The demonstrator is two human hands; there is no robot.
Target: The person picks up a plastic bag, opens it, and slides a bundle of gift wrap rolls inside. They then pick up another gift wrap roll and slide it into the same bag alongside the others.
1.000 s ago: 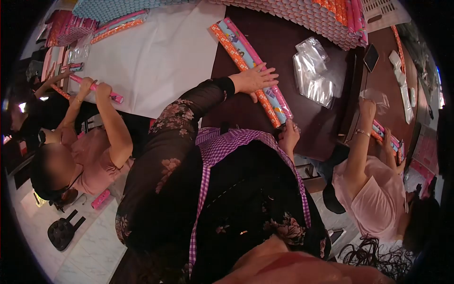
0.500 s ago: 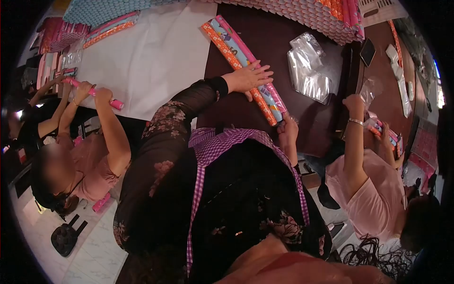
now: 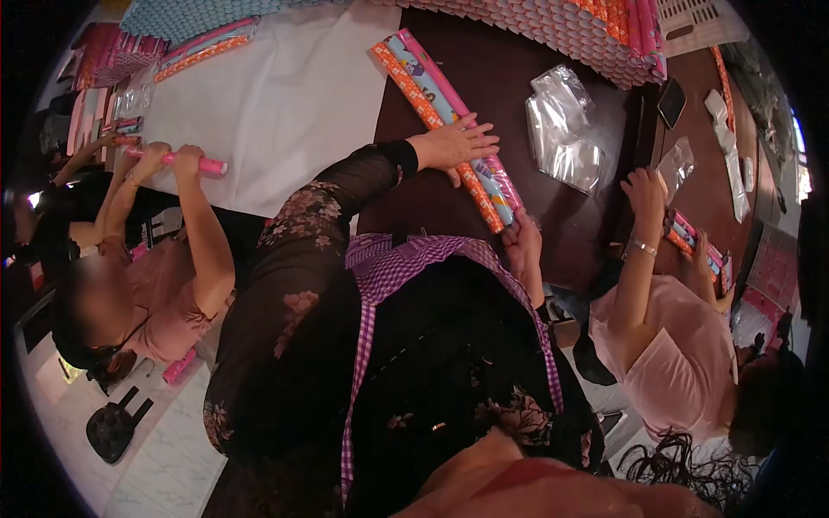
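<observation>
Three wrapping paper rolls lie side by side and slanted on the dark table in front of me: an orange flowered roll [image 3: 421, 97], a blue patterned roll [image 3: 432, 93] and a pink roll [image 3: 443, 84]. Their lower part shines as if under clear plastic film. My left hand [image 3: 453, 145] rests across the middle of the rolls, fingers stretched out over the pink one and the thumb by the orange one. At the near end, my right hand [image 3: 523, 244] has its fingers bent against the roll ends; its palm is partly in view.
Clear plastic sleeves [image 3: 566, 129] lie right of the rolls. Stacked rolls [image 3: 535, 34] line the back, and a white sheet [image 3: 285, 104] covers the left. Past a table edge are a phone [image 3: 672, 104] and a co-worker's hand [image 3: 646, 198]. Another co-worker's hand [image 3: 187, 162] grips a pink roll.
My right hand has shifted slightly at the roll ends; my left hand stays on the rolls. The left co-worker's pink roll is now more level, and the right co-worker's hand has opened somewhat.
</observation>
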